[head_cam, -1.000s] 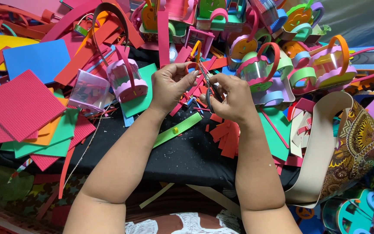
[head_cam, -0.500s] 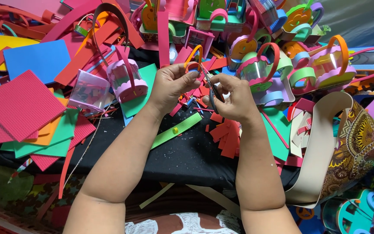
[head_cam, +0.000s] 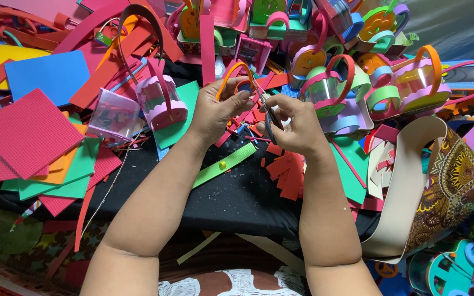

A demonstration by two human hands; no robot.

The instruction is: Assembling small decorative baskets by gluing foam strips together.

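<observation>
My left hand (head_cam: 218, 112) pinches a thin orange foam strip (head_cam: 231, 74) that curves up in an arch above my fingers. My right hand (head_cam: 297, 123) grips a pair of dark scissors (head_cam: 267, 112), blades angled up between the two hands toward the strip. Both hands hover over a black cloth (head_cam: 237, 197), close together and nearly touching. A green foam strip (head_cam: 223, 164) with a small yellow dot lies on the cloth below my left wrist. Red foam scraps (head_cam: 286, 170) are scattered under my right hand.
Colourful foam sheets (head_cam: 28, 131) are stacked at the left. A pink basket with a clear body (head_cam: 160, 101) stands near my left hand. Several small foam baskets (head_cam: 357, 82) crowd the back and right. A patterned bag with a wide beige strap (head_cam: 440, 181) sits at the right.
The orange strip has risen into a taller arch above my left hand. My hands have shifted slightly and the scissors have turned more upright between them.
</observation>
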